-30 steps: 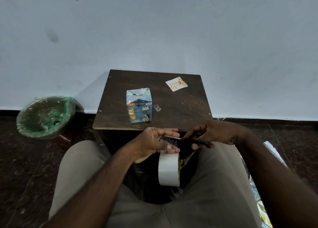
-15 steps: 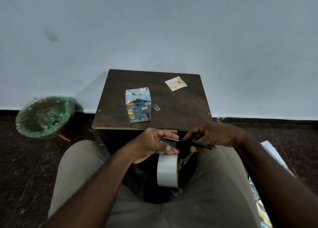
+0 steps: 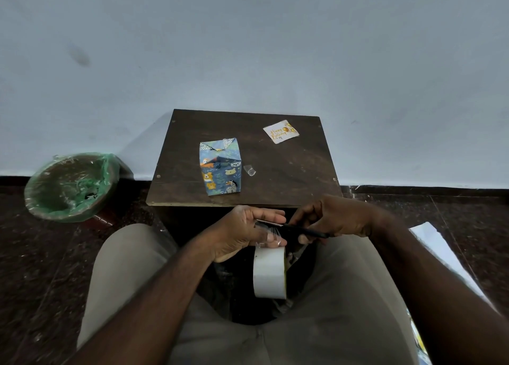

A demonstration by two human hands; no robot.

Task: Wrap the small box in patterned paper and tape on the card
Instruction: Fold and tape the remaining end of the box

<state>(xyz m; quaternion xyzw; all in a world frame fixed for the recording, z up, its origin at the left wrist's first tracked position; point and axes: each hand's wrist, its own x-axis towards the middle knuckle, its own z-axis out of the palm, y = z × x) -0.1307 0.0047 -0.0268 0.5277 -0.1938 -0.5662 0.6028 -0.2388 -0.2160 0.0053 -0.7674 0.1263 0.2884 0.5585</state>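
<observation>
The small box, wrapped in blue animal-patterned paper, stands upright on the dark wooden table. A small white birthday card lies at the table's far right. Below the table's front edge, my left hand pinches a strip of clear tape pulled from the white tape roll hanging under it. My right hand grips black scissors, whose blades lie across the tape strip by my left fingers.
A short piece of clear tape lies on the table right of the box. A green-lined waste bin stands on the floor at the left. Paper sheets lie on the floor at the right. My knees sit below.
The scissors and my right hand have shifted slightly left along the tape strip. The roll still hangs under my left hand. Box and card have not moved.
</observation>
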